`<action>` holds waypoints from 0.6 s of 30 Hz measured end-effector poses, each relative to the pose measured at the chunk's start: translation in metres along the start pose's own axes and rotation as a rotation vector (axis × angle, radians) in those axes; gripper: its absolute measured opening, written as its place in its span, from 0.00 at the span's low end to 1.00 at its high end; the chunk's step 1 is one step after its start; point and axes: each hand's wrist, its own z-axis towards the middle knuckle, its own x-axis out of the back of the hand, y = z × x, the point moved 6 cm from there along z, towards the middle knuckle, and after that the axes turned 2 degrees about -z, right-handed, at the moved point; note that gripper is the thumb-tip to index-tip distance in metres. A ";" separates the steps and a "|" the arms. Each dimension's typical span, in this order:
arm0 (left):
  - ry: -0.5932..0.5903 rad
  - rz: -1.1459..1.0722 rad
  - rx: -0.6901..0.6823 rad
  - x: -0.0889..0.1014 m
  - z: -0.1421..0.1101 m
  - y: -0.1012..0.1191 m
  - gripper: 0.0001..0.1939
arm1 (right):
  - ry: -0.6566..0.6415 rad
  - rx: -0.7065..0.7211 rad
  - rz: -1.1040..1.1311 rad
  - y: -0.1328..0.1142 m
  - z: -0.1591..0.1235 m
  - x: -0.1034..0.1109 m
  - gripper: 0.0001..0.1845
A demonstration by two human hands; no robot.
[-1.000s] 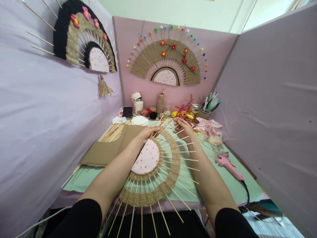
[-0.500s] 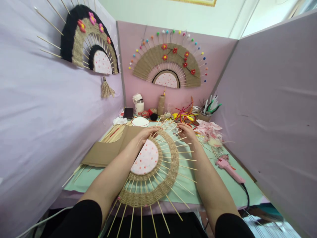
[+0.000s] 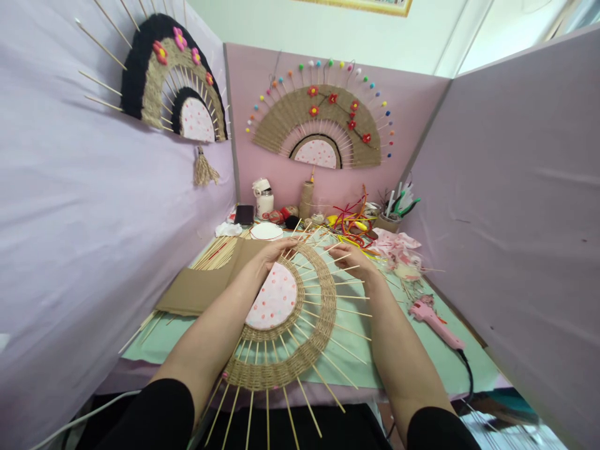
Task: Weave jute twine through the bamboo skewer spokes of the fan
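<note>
A half-round woven fan [image 3: 329,294] of tan twine and thin bamboo sticks is tilted in front of me, its lower sticks over the table's front edge. At its centre is a white half-disc [image 3: 275,299] with pink dots. My left hand [image 3: 273,252] is closed on the fan's upper end, fingers partly behind the weave. Beside the upper right sticks, my right hand [image 3: 352,260] has its fingers pinched together. Whatever is between those fingertips is too small to make out.
Brown cardboard [image 3: 197,290] lies over loose sticks at left. A pink glue gun [image 3: 437,323] with a black cord rests at right. Along the back stand a white bottle [image 3: 264,200], a twine cone [image 3: 306,200] and a tool pot [image 3: 388,224]. Finished fans [image 3: 281,125] hang on the panels.
My right hand has moved slightly left and down, in closer to the fan's upper sticks. My left hand keeps its grip, and the fan has barely shifted.
</note>
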 end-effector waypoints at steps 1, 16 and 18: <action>-0.018 0.001 0.006 0.000 -0.001 0.000 0.12 | -0.067 -0.024 -0.042 0.001 -0.002 -0.005 0.15; -0.164 0.043 0.032 -0.002 -0.005 -0.003 0.20 | -0.184 -0.046 -0.025 0.000 -0.008 -0.012 0.16; -0.195 0.005 0.030 -0.005 -0.007 -0.002 0.20 | -0.175 -0.033 -0.007 -0.001 -0.007 -0.011 0.15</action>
